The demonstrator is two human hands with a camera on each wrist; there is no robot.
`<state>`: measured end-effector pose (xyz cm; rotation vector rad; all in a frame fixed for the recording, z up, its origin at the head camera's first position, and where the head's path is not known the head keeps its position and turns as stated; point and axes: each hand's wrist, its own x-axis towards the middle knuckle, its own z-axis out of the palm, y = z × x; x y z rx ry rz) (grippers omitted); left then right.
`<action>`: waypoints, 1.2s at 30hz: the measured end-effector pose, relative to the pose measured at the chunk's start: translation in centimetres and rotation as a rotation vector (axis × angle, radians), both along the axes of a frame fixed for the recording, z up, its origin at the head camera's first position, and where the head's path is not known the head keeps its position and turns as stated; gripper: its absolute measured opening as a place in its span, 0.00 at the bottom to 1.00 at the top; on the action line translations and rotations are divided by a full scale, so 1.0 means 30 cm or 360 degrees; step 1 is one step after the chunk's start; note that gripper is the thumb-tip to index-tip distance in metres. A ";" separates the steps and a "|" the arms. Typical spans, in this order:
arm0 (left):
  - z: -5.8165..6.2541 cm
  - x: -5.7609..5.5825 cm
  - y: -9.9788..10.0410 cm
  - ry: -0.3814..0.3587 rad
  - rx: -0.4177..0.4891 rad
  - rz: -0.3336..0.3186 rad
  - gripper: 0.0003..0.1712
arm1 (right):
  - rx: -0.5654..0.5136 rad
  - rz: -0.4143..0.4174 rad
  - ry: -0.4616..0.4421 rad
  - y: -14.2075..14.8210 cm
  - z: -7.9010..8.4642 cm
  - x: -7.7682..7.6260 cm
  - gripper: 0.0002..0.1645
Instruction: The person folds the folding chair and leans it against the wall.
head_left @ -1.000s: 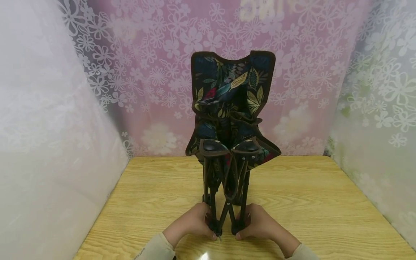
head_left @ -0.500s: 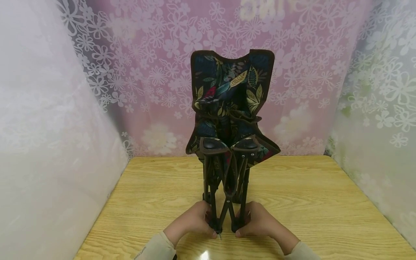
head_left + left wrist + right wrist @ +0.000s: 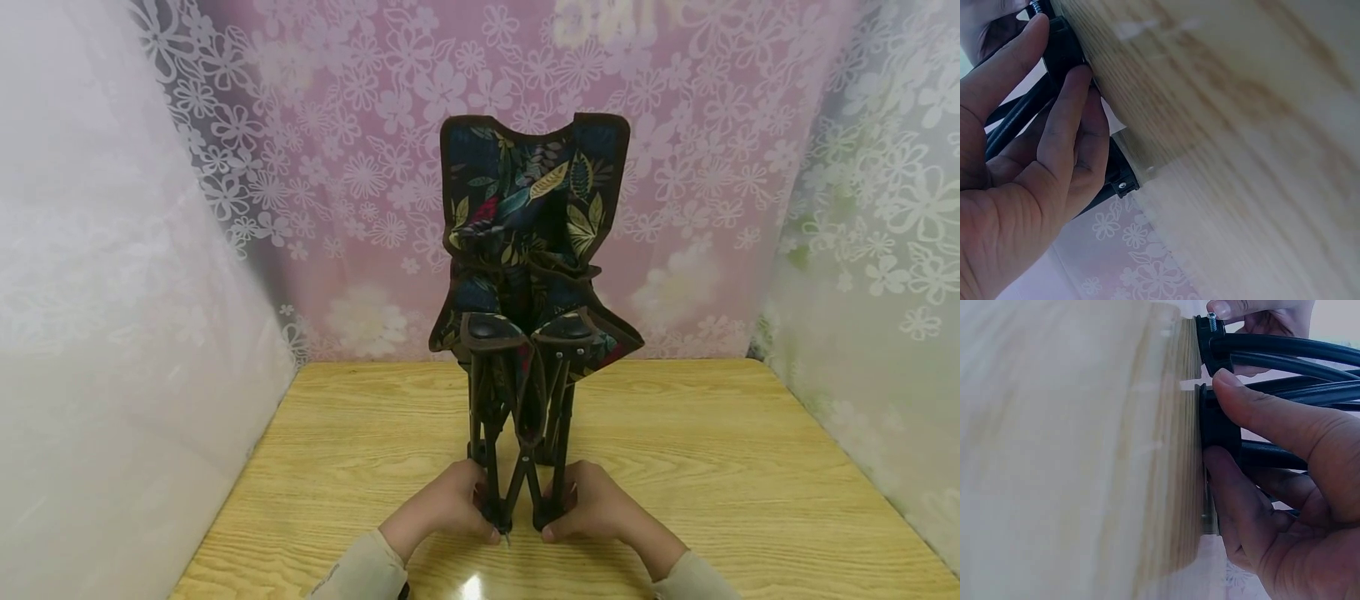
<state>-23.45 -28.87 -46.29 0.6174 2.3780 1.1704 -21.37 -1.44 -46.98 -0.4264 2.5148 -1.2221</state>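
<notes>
A folding camp chair (image 3: 525, 192) with dark leaf-print fabric and brown trim stands upright on the table, partly folded, its fabric seat sagging between the legs. My left hand (image 3: 455, 500) pinches the black plastic foot (image 3: 1063, 50) of the front left leg between thumb and fingers. On the front right foot (image 3: 1219, 428), my right hand (image 3: 592, 502) has a similar pinch grip. A small metal screw (image 3: 1212, 322) sticks out of the left foot. Crossed black tubes (image 3: 526, 460) join the two front legs, and the rear feet stand farther back.
The wood-grain table (image 3: 697, 450) extends around the chair. A pink floral curtain (image 3: 360, 167) hangs behind it, with pale sheets (image 3: 112, 292) along both sides.
The chair and both hands have shifted slightly away, toward the back of the table. Both hands keep their grip on the front feet.
</notes>
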 end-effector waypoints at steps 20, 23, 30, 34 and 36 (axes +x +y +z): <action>0.005 -0.017 0.006 0.0044 -0.0057 0.0019 0.24 | -0.0021 -0.0007 0.0009 -0.006 0.000 -0.021 0.25; 0.011 -0.016 0.007 0.0052 -0.0064 0.0022 0.23 | -0.0018 -0.0014 0.0014 -0.005 -0.001 -0.024 0.25; 0.015 -0.015 0.007 0.0051 -0.0011 0.0006 0.22 | -0.0017 -0.0037 -0.0001 -0.003 0.002 -0.023 0.26; 0.016 -0.017 0.006 0.0057 -0.0005 0.0007 0.22 | -0.0015 -0.0037 -0.0003 -0.002 0.002 -0.026 0.26; 0.016 -0.019 0.005 0.0048 -0.0013 0.0010 0.22 | -0.0017 -0.0032 -0.0004 -0.002 0.002 -0.027 0.26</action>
